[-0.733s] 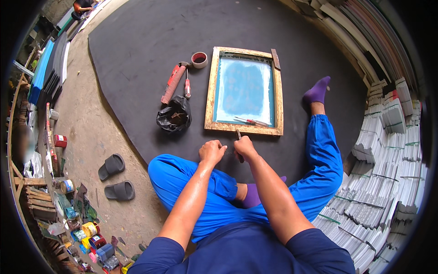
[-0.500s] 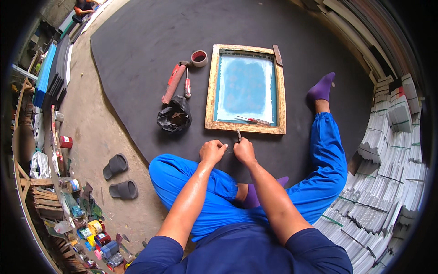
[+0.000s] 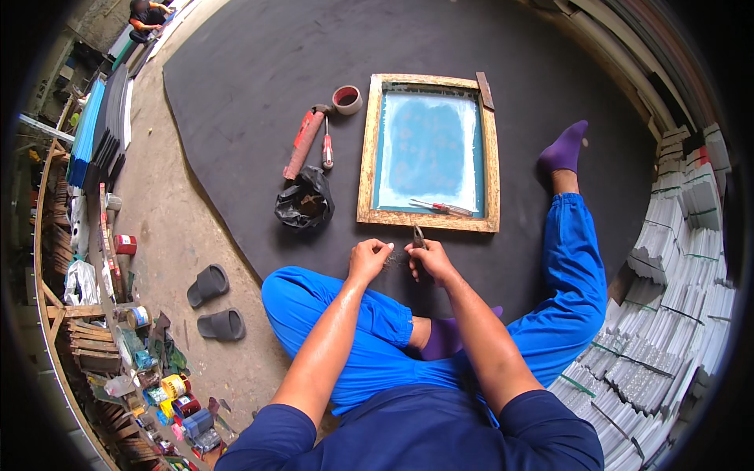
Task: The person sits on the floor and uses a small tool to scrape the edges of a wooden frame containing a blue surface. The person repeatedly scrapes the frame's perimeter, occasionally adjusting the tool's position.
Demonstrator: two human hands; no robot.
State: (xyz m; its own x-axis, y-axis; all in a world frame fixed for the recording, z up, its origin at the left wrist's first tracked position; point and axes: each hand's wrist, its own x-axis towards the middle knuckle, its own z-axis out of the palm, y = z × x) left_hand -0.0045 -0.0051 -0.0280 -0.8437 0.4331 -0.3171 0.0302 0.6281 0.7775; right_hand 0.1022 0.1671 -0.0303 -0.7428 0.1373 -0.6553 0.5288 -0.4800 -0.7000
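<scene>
My right hand [image 3: 430, 262] grips a pair of pliers [image 3: 419, 235], jaws pointing away from me, just below the near edge of a wooden screen frame [image 3: 428, 220]. Beside it, my left hand [image 3: 369, 261] has thumb and fingertips pinched together; what they hold, if anything, is too small to name. Thin dark bits show on the mat between the hands. The frame holds a blue and white mesh [image 3: 428, 149], and a small red-handled screwdriver [image 3: 444, 208] lies inside its near edge. At its far right corner sits a brown strip [image 3: 485, 90].
Left of the frame lie a red-handled hammer [image 3: 304, 144], another screwdriver [image 3: 327, 149], a tape roll [image 3: 346, 100] and a black plastic bag [image 3: 305, 200]. Black sandals [image 3: 210, 284] and paint cans [image 3: 174, 386] stand farther left. Bundled white stacks [image 3: 652, 337] line the right. Another person [image 3: 148, 17] sits far left.
My right hand has turned, showing more of the pliers and its fingers, and sits slightly lower against the frame. The left hand keeps its pinch. The whole view has shifted slightly.
</scene>
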